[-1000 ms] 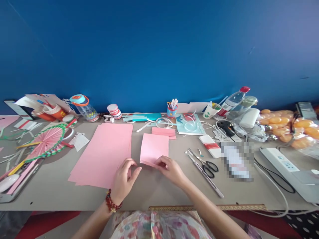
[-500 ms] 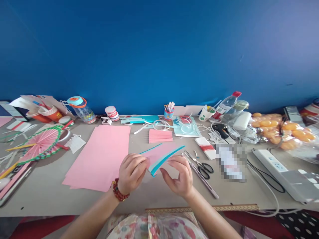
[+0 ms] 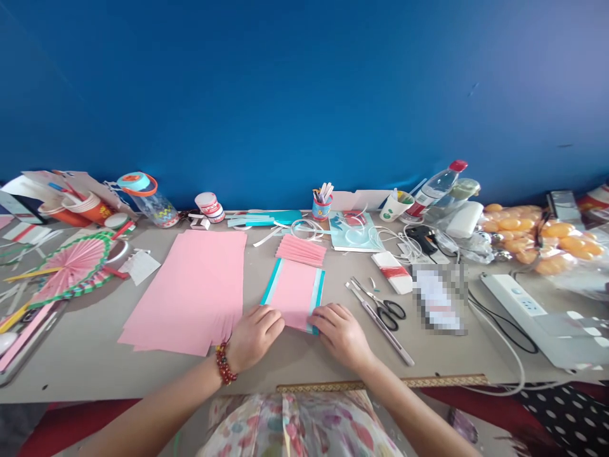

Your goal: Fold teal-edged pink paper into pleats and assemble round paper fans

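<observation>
Grey table [image 3: 95,355]: pleated paper [image 3: 301,251] beyond card [image 3: 294,289], scissors [image 3: 379,304] near right hand [image 3: 343,334].

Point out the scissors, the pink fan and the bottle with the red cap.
Scissors [image 3: 384,304]: head view, on the pivot area.
Pink fan [image 3: 71,264]: head view, on its pleats.
Bottle [image 3: 458,166]: head view, on the red cap.

A grey table [image 3: 104,382] spans the view. Near the middle of its near edge lies a pink sheet with blue side borders [image 3: 292,287], a pleated pink piece [image 3: 302,250] just beyond it. Left of these is a stack of pink sheets [image 3: 190,285]; toward the left edge, a pink-and-green pleated fan [image 3: 76,266]. To the right lie black-handled scissors [image 3: 391,311] beside a slim tool [image 3: 386,330], then a white power strip [image 3: 514,295] toward the near right corner. Along the far edge stand a blue-lidded bottle [image 3: 155,203], a small tin of sticks [image 3: 322,208] and a red-capped bottle [image 3: 438,187].
</observation>
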A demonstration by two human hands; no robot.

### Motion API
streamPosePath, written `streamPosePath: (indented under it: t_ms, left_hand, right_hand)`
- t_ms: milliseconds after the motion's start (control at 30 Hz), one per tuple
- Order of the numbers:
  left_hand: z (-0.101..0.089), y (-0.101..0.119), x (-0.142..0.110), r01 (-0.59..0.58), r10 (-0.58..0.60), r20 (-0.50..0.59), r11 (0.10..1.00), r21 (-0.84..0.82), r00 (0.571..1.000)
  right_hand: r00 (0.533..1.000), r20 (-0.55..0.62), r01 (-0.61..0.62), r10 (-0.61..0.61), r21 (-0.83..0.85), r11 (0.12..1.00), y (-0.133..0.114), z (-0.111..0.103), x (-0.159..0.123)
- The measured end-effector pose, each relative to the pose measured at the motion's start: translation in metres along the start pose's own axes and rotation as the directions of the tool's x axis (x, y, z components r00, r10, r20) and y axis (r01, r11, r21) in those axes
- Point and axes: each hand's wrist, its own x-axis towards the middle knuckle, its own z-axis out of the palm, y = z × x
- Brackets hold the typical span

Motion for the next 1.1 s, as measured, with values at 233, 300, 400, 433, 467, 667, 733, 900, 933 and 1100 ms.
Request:
streamPosePath:
  t_ms: [233, 300, 400, 433, 467, 667, 733, 900, 933, 1100]
  left_hand:
    - [0.0, 0.008, 0.009, 0.013, -0.013, 0.044, 1.0, 0.002, 0.999]
    - [0.0, 0.008, 0.01, 0.004, -0.003, 0.047, 1.0, -0.02, 0.999]
    - [0.0, 0.005, 0.008, 0.021, -0.018, 0.052, 0.998, -0.059, 0.999]
    - [0.0, 0.004, 0.007, 0.04, -0.036, 0.058, 0.997, -0.067, 0.998]
    - [-0.001, 0.002, 0.006, 0.061, -0.056, 0.064, 0.995, -0.073, 0.996]
    - [0.0, 0.005, 0.003, 0.065, -0.055, 0.098, 0.992, -0.104, 0.994]
    - [0.001, 0.007, 0.003, 0.056, -0.045, 0.103, 0.993, -0.106, 0.994]
    - [0.002, 0.005, -0.005, 0.12, -0.111, 0.08, 0.985, -0.126, 0.991]
    - [0.002, 0.003, -0.007, 0.141, -0.132, 0.071, 0.979, -0.144, 0.989]
    - [-0.001, -0.002, -0.009, 0.221, -0.217, 0.044, 0.938, -0.269, 0.975]
  right_hand:
    - [0.999, 0.029, -0.03, 0.029, 0.024, 0.999, -0.013, 0.003, -0.004]
    - [1.0, 0.009, -0.029, 0.029, 0.007, 1.0, -0.012, 0.005, -0.007]
    - [1.0, -0.004, -0.024, 0.024, -0.02, 1.0, -0.009, 0.007, -0.011]
    - [1.0, -0.001, -0.02, 0.02, -0.027, 0.999, -0.007, 0.007, -0.012]
    - [1.0, 0.002, -0.019, 0.019, -0.034, 0.999, -0.006, 0.007, -0.012]
    - [0.999, 0.042, -0.028, 0.03, -0.05, 0.998, -0.005, 0.003, -0.011]
    - [0.998, 0.067, -0.011, 0.015, -0.06, 0.998, -0.005, 0.002, -0.011]
    - [0.998, 0.061, -0.03, 0.033, -0.044, 0.999, 0.002, 0.001, -0.016]
    - [0.997, 0.058, -0.042, 0.044, -0.024, 0.999, 0.004, 0.001, -0.017]
    - [0.993, 0.069, -0.1, 0.097, 0.048, 0.994, 0.009, -0.003, -0.015]
